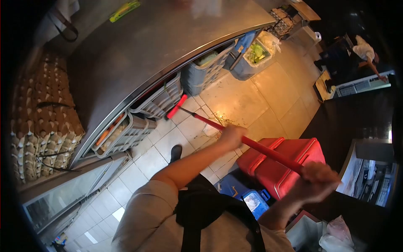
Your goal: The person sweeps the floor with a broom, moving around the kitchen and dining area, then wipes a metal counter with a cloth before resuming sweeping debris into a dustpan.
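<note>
A long red-handled broom (268, 154) runs slantwise across the view, its narrow red head (176, 107) low beside the grey crates under the counter. Partway along the shaft, my left hand (231, 137) is closed around it. Nearer its upper end, my right hand (318, 181) grips the handle, slightly blurred by motion. Loose scraps of debris (222, 119) lie on the tiled floor (235, 96) just beyond the shaft.
Grey crates (166, 98) of vegetables line the underside of a steel counter (159, 46). Stacked egg trays (46, 122) stand at left. Red boxes (289, 161) and a blue container (256, 203) are close on my right. Another person (364, 50) reaches into a lit opening farther off.
</note>
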Demonstrator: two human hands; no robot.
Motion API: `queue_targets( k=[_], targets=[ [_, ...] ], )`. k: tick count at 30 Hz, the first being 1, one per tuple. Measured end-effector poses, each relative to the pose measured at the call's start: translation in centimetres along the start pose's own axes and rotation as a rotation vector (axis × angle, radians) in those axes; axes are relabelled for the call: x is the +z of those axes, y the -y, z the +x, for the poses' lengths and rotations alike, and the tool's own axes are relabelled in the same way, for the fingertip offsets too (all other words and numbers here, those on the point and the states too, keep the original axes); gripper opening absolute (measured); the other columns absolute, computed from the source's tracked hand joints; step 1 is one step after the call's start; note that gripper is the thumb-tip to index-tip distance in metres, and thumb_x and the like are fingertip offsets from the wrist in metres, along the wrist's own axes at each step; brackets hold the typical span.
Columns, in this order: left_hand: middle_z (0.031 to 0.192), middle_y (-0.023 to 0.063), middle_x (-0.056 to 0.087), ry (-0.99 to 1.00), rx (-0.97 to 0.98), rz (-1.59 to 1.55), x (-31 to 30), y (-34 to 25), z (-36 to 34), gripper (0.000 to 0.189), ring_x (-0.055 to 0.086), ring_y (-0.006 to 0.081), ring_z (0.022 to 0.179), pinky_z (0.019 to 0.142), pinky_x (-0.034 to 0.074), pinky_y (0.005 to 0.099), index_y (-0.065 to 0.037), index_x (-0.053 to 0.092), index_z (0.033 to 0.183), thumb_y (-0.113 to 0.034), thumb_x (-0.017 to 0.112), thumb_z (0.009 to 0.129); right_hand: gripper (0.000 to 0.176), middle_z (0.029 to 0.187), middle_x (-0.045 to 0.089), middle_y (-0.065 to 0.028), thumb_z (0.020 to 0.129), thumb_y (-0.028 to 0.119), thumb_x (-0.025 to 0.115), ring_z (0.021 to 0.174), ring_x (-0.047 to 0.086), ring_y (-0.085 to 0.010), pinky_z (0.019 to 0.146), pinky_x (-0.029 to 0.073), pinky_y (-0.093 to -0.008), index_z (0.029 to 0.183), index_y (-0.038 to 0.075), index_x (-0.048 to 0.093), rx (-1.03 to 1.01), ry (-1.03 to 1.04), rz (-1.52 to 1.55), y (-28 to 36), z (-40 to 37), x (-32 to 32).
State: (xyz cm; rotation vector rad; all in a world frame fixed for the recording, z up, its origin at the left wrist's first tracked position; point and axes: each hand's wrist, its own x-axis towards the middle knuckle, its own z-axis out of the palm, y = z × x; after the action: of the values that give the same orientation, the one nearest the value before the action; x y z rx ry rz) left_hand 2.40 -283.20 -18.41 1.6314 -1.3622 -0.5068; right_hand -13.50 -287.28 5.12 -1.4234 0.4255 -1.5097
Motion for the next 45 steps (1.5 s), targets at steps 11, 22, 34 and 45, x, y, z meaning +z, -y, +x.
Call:
queue_targets(
  k=[11,22,34,45],
  targets=[
    [0.059,0.0138,0.052,0.169,0.121,-0.201,3.6,-3.9,4.6,0.013,0.055,0.0354,0.061,0.053,0.040,0.0435,-0.009,0.046,0.056,-0.008,0.059,0.059,0.049,0.048,0.039,-0.0035,0.095,0.046,0.026,0.036,0.038,-0.0124,0.035,0.037,-0.0255,0.067,0.008,0.039,-0.089,0.105,-0.059,1.9,2.3,0.6],
    [0.063,0.0132,0.055,0.312,0.071,-0.132,3.8,5.5,6.6,0.013,0.057,0.0352,0.066,0.058,0.044,0.0427,-0.009,0.052,0.062,-0.015,0.064,0.061,0.047,0.049,0.039,-0.0048,0.096,0.042,0.024,0.038,0.039,-0.0153,0.037,0.037,-0.0284,0.068,0.008,0.041,0.091,-0.037,-0.062,-6.0,3.4,3.8],
    [0.063,0.0149,0.056,0.318,0.064,-0.194,-0.8,6.7,13.5,0.012,0.057,0.0359,0.067,0.058,0.044,0.0444,-0.009,0.050,0.058,-0.011,0.061,0.061,0.050,0.049,0.039,-0.0070,0.096,0.044,0.023,0.038,0.040,-0.0160,0.037,0.037,-0.0305,0.065,0.007,0.039,0.008,-0.135,-0.147,-8.4,6.9,9.6],
    [0.060,0.0102,0.055,0.250,0.405,-0.214,-2.0,0.8,20.2,0.015,0.056,0.0333,0.063,0.058,0.043,0.0428,-0.009,0.048,0.057,-0.009,0.063,0.060,0.051,0.054,0.039,-0.0023,0.094,0.049,0.024,0.046,0.043,-0.0118,0.047,0.043,-0.0279,0.067,0.009,0.042,-0.220,-0.148,-0.262,-3.3,9.0,8.6]
  ],
)
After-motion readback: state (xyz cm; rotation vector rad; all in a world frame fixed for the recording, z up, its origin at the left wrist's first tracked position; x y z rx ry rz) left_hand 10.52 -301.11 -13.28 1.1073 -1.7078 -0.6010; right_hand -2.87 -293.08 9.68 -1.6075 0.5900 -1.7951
